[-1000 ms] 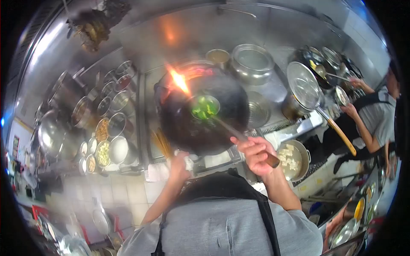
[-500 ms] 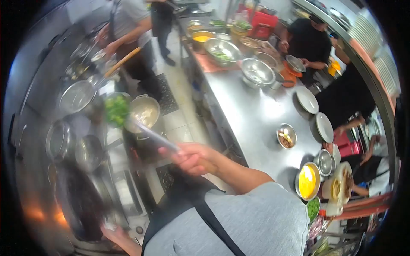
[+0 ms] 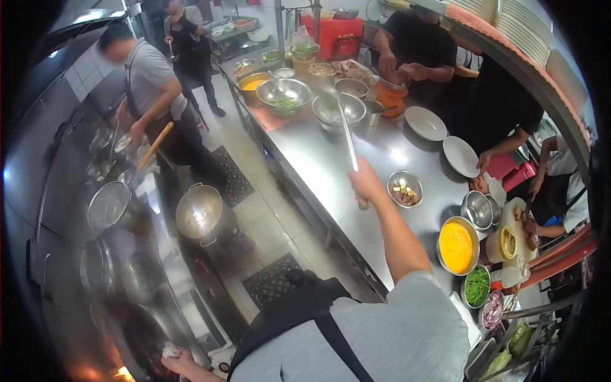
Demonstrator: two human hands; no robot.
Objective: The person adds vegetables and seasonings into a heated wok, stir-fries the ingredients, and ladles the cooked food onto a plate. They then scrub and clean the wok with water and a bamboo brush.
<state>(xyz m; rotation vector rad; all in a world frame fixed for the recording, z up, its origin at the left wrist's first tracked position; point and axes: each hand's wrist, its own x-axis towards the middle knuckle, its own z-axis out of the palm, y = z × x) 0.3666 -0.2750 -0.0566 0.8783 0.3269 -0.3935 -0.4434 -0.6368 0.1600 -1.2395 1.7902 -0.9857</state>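
Note:
My right hand [image 3: 369, 181] is wrapped round the long metal handle of a ladle [image 3: 348, 137], stretched out over the steel table. The ladle's head is blurred and reaches into a steel bowl [image 3: 338, 120]; I cannot tell what is in it. At the lower left, my left hand [image 3: 184, 368] is closed on a white cloth [image 3: 170, 350] at the rim of a dark wok [image 3: 137, 334] on the stove. Near my right forearm stands a small steel bowl [image 3: 405, 189] with brown and pale yellow pieces.
Flames [image 3: 124, 372] burn by the wok. A large pot [image 3: 199, 213] and a strainer [image 3: 109, 205] stand along the stove. A co-worker [image 3: 153, 89] works ahead; others are across the table. White plates [image 3: 426, 123] and a bowl of yellow liquid [image 3: 457, 247] rest on the table.
My right hand has swung the ladle from above the stove side, where it carried green vegetables, rightward to the bowl on the table. My left hand stays at the wok. The view has shifted.

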